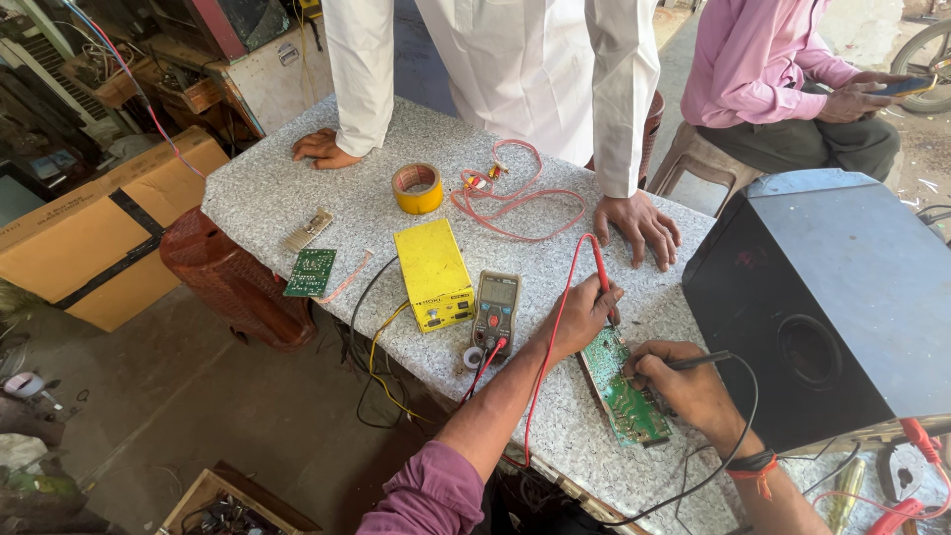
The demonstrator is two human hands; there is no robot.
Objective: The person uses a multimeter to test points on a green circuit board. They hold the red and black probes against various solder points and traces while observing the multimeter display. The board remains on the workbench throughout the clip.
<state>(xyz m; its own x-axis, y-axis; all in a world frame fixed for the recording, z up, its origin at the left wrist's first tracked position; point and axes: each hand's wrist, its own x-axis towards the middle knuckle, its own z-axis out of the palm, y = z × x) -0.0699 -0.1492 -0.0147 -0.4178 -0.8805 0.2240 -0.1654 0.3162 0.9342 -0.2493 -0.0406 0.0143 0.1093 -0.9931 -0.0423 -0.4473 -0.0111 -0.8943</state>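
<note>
A green circuit board (pixel 622 394) lies on the speckled grey table (pixel 297 188) near its front edge. My left hand (pixel 580 317) grips a red test probe (pixel 601 272) whose tip touches the board's far end. My right hand (pixel 684 381) holds a black test probe (pixel 693 363) against the middle of the board. Red and black leads run from the probes to a dark multimeter (pixel 495 309) lying left of my left hand.
A yellow box (pixel 434 274), a roll of tan tape (pixel 418 188), pink wires (pixel 510 193) and a second green board (pixel 311 271) lie on the table. A black speaker cabinet (pixel 832 297) stands at right. A person in white rests both hands on the table; another sits behind.
</note>
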